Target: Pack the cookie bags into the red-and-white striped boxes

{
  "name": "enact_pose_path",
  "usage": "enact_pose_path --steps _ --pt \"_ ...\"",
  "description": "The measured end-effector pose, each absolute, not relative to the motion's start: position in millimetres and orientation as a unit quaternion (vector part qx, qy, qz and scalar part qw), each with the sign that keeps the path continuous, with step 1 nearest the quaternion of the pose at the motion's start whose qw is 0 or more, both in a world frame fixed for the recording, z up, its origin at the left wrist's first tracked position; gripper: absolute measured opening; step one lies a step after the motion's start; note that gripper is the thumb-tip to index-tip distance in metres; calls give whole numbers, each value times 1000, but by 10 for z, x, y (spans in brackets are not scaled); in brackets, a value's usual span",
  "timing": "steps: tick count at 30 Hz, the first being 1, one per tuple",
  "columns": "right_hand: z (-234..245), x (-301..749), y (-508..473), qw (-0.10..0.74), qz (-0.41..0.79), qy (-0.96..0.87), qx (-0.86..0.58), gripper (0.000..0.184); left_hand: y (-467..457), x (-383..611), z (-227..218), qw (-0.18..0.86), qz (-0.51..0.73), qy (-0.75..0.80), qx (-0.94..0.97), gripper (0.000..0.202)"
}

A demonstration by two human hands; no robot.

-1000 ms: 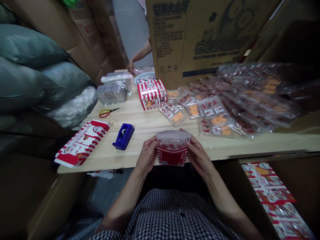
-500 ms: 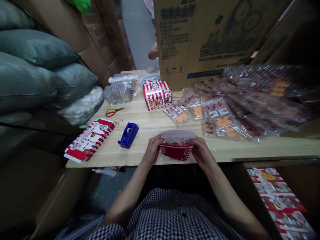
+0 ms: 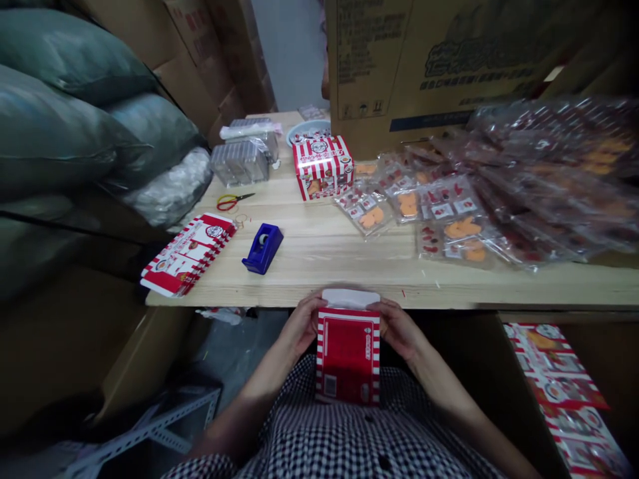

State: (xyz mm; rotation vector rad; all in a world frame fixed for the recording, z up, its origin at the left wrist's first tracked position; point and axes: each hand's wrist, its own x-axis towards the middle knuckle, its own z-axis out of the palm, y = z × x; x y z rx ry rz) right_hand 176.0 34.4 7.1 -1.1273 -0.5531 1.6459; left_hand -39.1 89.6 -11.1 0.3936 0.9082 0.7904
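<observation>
A red-and-white striped carton (image 3: 348, 354) stands upright over my lap, just below the table's front edge. Its white top flap is raised. My left hand (image 3: 303, 324) grips the carton's upper left side. My right hand (image 3: 398, 327) grips its upper right side. Both hands have fingers curled round the box near the open top. What is inside the carton is hidden.
On the wooden table (image 3: 349, 266) lie a blue tape dispenser (image 3: 263, 247), a stack of flat striped cartons (image 3: 190, 254), scissors (image 3: 232, 200), a made-up striped box (image 3: 322, 166), clear trays (image 3: 242, 161) and several clear packets (image 3: 449, 213). A big cardboard box (image 3: 424, 60) stands behind; printed cartons (image 3: 564, 392) lie lower right.
The carton has come down from the table edge to my lap and turned upright, its long red face showing. The view tilted downward.
</observation>
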Motion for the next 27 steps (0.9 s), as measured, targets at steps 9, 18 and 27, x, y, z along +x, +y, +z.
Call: enact_pose_path --steps 9,18,27 --pt "-389 1702 542 504 719 -197 -436 21 917 -437 -312 775 425 417 210 18" --pt "-300 1784 529 466 763 -213 -394 32 994 -629 -205 773 333 384 380 31" --pt "-216 1839 561 444 723 -325 -417 39 1065 -550 -144 710 321 428 458 25"
